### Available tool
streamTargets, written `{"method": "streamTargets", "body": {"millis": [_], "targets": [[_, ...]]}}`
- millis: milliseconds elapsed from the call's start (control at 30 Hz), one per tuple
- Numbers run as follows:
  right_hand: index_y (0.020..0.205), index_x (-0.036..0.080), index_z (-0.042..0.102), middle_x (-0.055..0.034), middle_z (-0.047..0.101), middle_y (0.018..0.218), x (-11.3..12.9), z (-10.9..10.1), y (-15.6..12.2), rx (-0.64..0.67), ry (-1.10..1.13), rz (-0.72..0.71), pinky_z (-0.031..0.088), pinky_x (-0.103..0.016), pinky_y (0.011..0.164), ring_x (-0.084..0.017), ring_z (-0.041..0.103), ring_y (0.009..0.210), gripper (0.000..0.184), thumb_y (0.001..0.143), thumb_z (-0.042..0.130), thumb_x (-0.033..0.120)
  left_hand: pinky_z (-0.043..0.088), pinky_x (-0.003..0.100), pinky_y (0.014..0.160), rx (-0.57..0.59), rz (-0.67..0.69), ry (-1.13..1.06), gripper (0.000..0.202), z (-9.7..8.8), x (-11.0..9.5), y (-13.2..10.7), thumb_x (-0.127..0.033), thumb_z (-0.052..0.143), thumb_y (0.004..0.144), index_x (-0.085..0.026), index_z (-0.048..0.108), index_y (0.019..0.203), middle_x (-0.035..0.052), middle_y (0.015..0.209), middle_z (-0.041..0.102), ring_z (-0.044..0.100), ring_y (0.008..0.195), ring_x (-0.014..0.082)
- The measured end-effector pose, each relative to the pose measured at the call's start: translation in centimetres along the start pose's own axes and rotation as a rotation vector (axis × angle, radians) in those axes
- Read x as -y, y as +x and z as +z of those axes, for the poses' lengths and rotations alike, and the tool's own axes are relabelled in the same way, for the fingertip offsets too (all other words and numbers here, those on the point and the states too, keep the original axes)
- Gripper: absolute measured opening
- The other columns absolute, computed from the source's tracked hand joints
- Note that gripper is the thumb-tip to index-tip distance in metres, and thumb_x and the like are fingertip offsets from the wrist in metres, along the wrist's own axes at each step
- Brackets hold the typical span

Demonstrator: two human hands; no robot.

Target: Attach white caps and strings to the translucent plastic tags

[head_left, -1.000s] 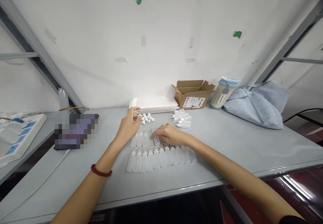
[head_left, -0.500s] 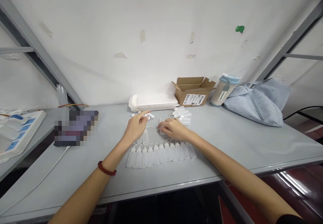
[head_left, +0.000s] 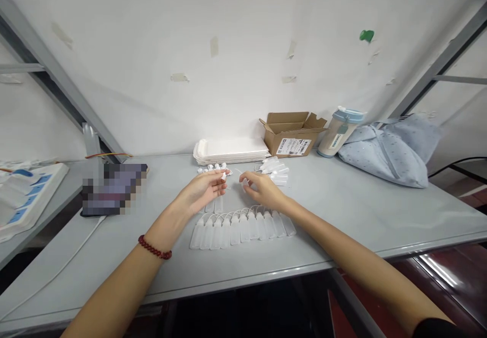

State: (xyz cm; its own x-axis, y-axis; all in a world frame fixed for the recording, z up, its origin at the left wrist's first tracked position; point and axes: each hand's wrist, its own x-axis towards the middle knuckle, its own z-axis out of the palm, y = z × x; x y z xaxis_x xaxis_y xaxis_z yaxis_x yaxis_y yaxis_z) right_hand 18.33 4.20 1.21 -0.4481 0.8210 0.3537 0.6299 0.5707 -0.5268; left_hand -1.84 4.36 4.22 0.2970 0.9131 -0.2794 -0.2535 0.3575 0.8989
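Note:
My left hand (head_left: 203, 190) pinches a small white cap (head_left: 223, 176) between thumb and fingertips, palm turned inward. Facing it, my right hand (head_left: 261, 188) has its fingers curled round a small translucent plastic bottle (head_left: 245, 184), mostly hidden by them, with a thin tip pointing toward the cap. A small gap separates the two. Below both hands lies a row of several flat translucent bottles (head_left: 235, 230) with thin curved white tubes at their tops. More white caps (head_left: 217, 167) lie behind my left hand, and several loose bottles (head_left: 279, 177) lie beyond my right hand.
Against the wall are a stack of white trays (head_left: 234, 150), an open cardboard box (head_left: 291, 137), a blue-lidded tumbler (head_left: 338, 134) and a pale blue cloth bag (head_left: 384, 158). To the left, a blurred-out device (head_left: 116, 188) has a white cable (head_left: 72, 267) across the table.
My left hand has come away from the caps with one in its fingertips and turned toward my right hand. My right hand has lifted slightly with the bottle.

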Motion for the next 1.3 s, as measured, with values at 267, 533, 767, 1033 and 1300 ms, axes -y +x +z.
{"method": "streamTargets", "body": {"millis": [267,533,767,1033,1300], "targets": [[0.078,0.019,0.051,0.0009,0.060,0.077,0.8,-0.3,0.0,-0.127,0.334,-0.025,0.045,-0.025,0.070,-0.011,0.057,0.070,0.003,0.079,0.052,0.017,0.046,0.025,0.073,0.032,0.027,0.038,0.018,0.0,0.2,0.0,-0.013,0.071,0.073,-0.014,0.068,0.090,0.0036,0.081,0.063,0.060,0.075,0.0118],[0.079,0.019,0.052,0.0005,0.061,0.076,1.7,-0.5,-0.3,-0.088,0.386,-0.036,0.045,-0.027,0.072,-0.013,0.059,0.073,0.006,0.079,0.057,0.022,0.043,0.026,0.078,0.013,0.189,0.088,0.021,0.4,0.2,-0.3,-0.022,0.078,0.065,-0.016,0.068,0.082,0.0054,0.095,0.066,0.059,0.090,0.0155],[0.082,0.019,0.052,0.0003,0.062,0.079,2.2,-0.5,-0.5,-0.084,0.356,-0.046,0.044,-0.026,0.071,-0.012,0.058,0.073,0.006,0.078,0.057,0.021,0.042,0.029,0.077,0.000,0.234,0.160,0.025,0.7,0.4,-0.3,-0.027,0.079,0.062,-0.017,0.070,0.084,0.0042,0.088,0.066,0.058,0.081,0.0141],[0.084,0.018,0.052,-0.0005,0.062,0.082,2.3,-0.6,-0.5,-0.103,0.340,-0.046,0.041,-0.025,0.066,-0.011,0.055,0.071,0.006,0.079,0.054,0.021,0.041,0.028,0.076,0.026,0.248,0.229,0.026,0.5,0.5,-0.3,-0.030,0.078,0.064,-0.018,0.070,0.086,0.0023,0.085,0.064,0.055,0.077,0.0126],[0.087,0.019,0.052,-0.0010,0.060,0.082,2.2,-0.6,-0.6,-0.135,0.433,0.003,0.040,-0.026,0.067,-0.012,0.051,0.071,0.007,0.086,0.049,0.026,0.042,0.029,0.080,0.034,0.248,0.235,0.025,0.4,0.5,-0.3,-0.027,0.079,0.062,-0.018,0.069,0.083,0.0041,0.091,0.068,0.059,0.084,0.0150]]}}
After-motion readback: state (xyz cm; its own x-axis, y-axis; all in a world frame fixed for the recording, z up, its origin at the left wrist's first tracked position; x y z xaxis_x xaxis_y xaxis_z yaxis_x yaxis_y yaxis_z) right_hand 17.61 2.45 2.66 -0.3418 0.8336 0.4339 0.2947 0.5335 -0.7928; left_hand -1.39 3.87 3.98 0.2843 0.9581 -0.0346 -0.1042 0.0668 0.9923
